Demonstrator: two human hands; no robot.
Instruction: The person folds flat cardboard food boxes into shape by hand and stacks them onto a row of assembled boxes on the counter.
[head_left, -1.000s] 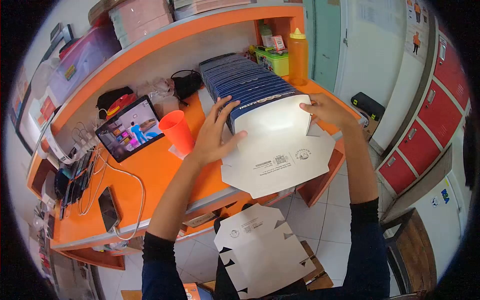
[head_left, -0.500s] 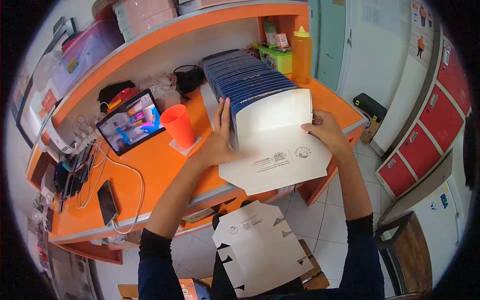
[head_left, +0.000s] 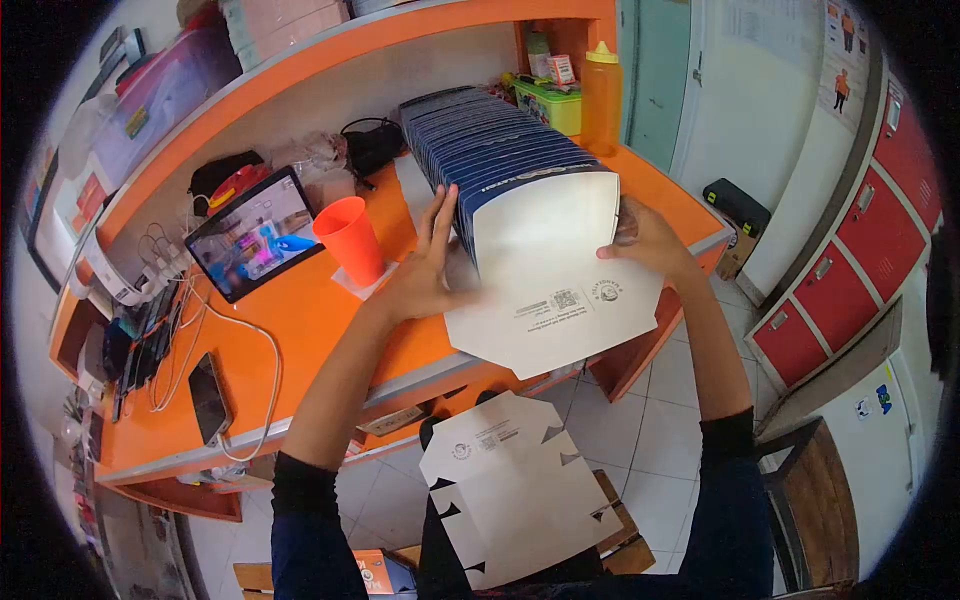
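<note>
Nearest to me, low in view: a loose flat sheet (head_left: 525,500), cut and notched along its edges, print near its far end. Beside it at the bottom, part of an orange packet (head_left: 372,570).

Next out, the card (head_left: 562,310) I'm working on, at the worktop's near edge. Its printed flap sticks out toward me past that edge; the white panel behind stands upright against the front of the stack (head_left: 490,135). My left hand (head_left: 425,272) is wide open, fingers extended along the left side, thumb smeared by blur over the card; no grip seen. My right hand (head_left: 648,240) is half curled at the right edge, thumb on the white face, fingers partly hidden behind; can't tell how firmly it pinches.

My read: folding/squaring step, one crease made, front flap unfolded. Next move calls for steady pressure from both sides and a clean line at the crease, without shoving the stack back.

Farther: the stack, dark blue, packed tight, runs away from me over the orange worktop (head_left: 318,322). To its left, phone (head_left: 209,398), orange cup (head_left: 350,242), lit tablet (head_left: 255,235). Beyond its far right side, yellow-capped bottle (head_left: 600,105) and green box (head_left: 550,107). Off right, red lockers (head_left: 832,255).
</note>
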